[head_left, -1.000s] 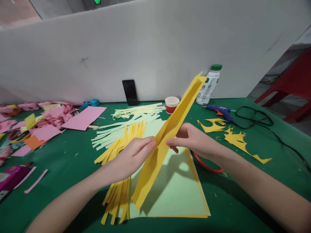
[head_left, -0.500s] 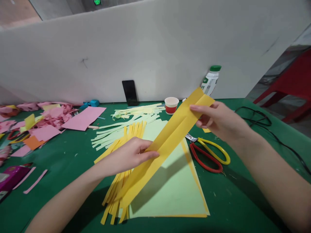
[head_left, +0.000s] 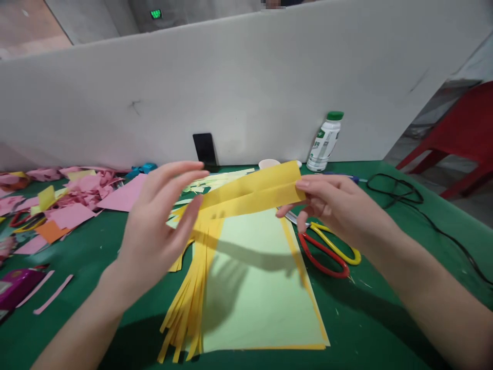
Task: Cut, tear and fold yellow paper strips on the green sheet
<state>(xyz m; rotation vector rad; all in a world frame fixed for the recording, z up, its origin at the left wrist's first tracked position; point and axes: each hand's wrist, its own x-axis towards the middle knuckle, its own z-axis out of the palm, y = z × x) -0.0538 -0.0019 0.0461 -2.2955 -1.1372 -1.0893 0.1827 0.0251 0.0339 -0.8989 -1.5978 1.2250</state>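
A long yellow paper strip [head_left: 250, 190], creased lengthwise, is pinched at its right end by my right hand [head_left: 327, 200]. My left hand [head_left: 157, 216] is raised near the strip's left end, thumb and fingers apart, holding nothing. Below lie light green sheets [head_left: 262, 298] with yellow paper edges showing beneath them. A bunch of cut yellow strips [head_left: 187, 308] spreads along the sheets' left side. Scissors [head_left: 327, 252] with one red and one yellow handle rest at the right, their blades partly behind my right fingers.
Pink paper scraps [head_left: 88, 190] pile up at the left, near a purple box-like object [head_left: 17, 290]. A black phone [head_left: 205, 149] and a white bottle with a green cap [head_left: 325, 141] lean on the white partition [head_left: 239, 87]. A black cable [head_left: 435, 216] runs along the right.
My left hand has let go of the yellow strip, opened and risen to the left. The strip has swung from a steep slant to nearly level, with my right hand still gripping its end.
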